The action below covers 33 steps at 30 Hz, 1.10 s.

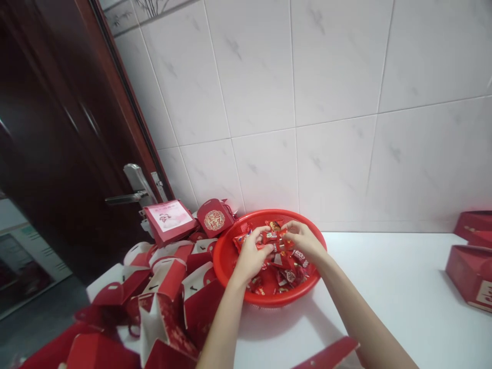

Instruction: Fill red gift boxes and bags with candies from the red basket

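Observation:
A red plastic basket [221, 256] with perforated sides holds a loose pile of wrapped candies [286, 277], mostly red. Over the basket, my left hand [250, 252] is closed around red-wrapped candies [272, 237], thumb and fingers on their left side. From the right, my right hand [305, 240] reaches in with its fingertips pinched at the other end of the same candies. The fingers partly cover the wrappers, so I cannot make out how many pieces are held.
Many red paper gift boxes [165, 277], several with open tops, crowd the left of the white table [384, 287]. More red boxes [469, 277] stand at the right edge. A red box edge [326, 354] shows at the front. Behind are a tiled wall and a dark door with a metal handle [138, 187].

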Motion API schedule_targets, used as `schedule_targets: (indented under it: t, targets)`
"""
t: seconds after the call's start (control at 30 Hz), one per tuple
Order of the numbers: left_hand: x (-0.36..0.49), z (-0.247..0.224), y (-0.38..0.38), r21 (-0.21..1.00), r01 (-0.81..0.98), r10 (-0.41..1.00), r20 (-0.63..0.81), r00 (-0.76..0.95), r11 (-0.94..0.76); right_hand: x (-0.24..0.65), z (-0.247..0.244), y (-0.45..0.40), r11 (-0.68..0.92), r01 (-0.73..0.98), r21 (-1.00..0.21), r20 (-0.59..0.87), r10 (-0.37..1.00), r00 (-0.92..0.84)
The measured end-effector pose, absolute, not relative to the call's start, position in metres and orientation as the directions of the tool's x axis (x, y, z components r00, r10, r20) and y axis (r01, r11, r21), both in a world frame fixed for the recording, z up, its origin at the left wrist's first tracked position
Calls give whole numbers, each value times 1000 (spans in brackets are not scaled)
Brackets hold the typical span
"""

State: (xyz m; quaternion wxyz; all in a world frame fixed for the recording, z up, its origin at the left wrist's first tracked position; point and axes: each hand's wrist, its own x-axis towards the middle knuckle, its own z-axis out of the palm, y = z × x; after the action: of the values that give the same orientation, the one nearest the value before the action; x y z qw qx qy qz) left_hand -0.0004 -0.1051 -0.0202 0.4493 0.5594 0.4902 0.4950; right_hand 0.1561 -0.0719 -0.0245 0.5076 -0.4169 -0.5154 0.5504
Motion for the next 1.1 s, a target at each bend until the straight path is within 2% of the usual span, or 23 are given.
schedule_targets:
  t: [0.17, 0.33, 0.47, 0.6, 0.83, 0.97, 1.03, 1.1]
  targets:
    - [-3, -23, -102, 978, 150, 990, 139, 36, -143, 159, -20, -76, -7, -110, -994, 14, 982, -188]
    - [-2, -20, -104, 987, 149, 997, 62, 41, -68, 163, -22, -76, 68, -75, -995, 90, 934, -345]
    - [-1, -15, -104, 999, 47, 1000, -8, 7, 8, 164, -26, -72, 128, -83, -988, 146, 948, -282]
    - [-1, -12, -105, 987, -87, 989, -130, 65, 135, 165, -28, -70, 153, -108, -982, 170, 969, -179]
    - [2, -6, -110, 988, -92, 991, -124, 50, 128, 164, -27, -69, 113, -125, -986, 129, 983, -131]
    - [1, -8, -107, 989, 77, 991, -126, 34, 123, 163, -22, -73, 73, -161, -984, 93, 988, -121]
    - [-3, -12, -102, 959, 277, 997, -55, -45, 65, 162, -20, -75, 38, -183, -982, 58, 993, -106]
    - [-10, -17, -98, 863, 504, 993, 38, -112, 24, 161, -19, -75, 11, -208, -978, 32, 995, -99]
